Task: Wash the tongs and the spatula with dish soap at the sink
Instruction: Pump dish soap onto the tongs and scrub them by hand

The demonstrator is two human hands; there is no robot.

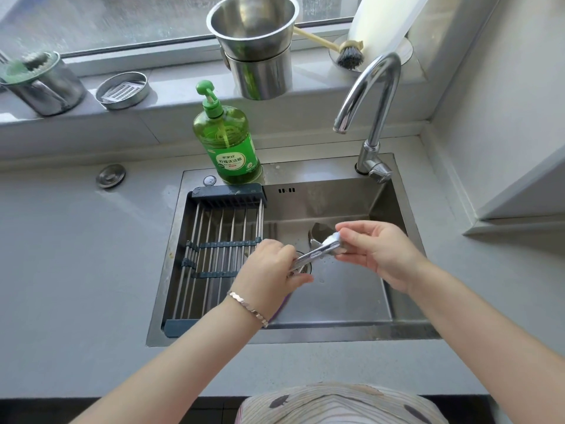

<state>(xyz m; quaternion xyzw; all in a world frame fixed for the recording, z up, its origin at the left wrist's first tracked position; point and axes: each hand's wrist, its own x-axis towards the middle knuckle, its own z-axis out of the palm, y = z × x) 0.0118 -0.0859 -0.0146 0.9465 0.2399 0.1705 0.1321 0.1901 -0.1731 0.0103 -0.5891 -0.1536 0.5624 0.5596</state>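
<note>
Striped cloth [336,405], shiny steel tongs [318,254]

The green dish soap bottle [227,139], upper centre of the frame, carries a label [233,163] reading "柠檬洗洁精"; the smaller print is illegible.

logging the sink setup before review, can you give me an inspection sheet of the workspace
surface: steel sink set in a grey counter
job's things: tongs held over the drain; what looks like the spatula lying in the basin behind them; dish soap bottle upright on the sink's back rim
clutter: drying rack across the sink's left part; stacked steel pails, dish brush and grater tin on the sill
hands: left hand grips the tongs; right hand pinches a white pad against them
cables: nothing seen
surroundings: faucet, no water seen running; window behind
</note>
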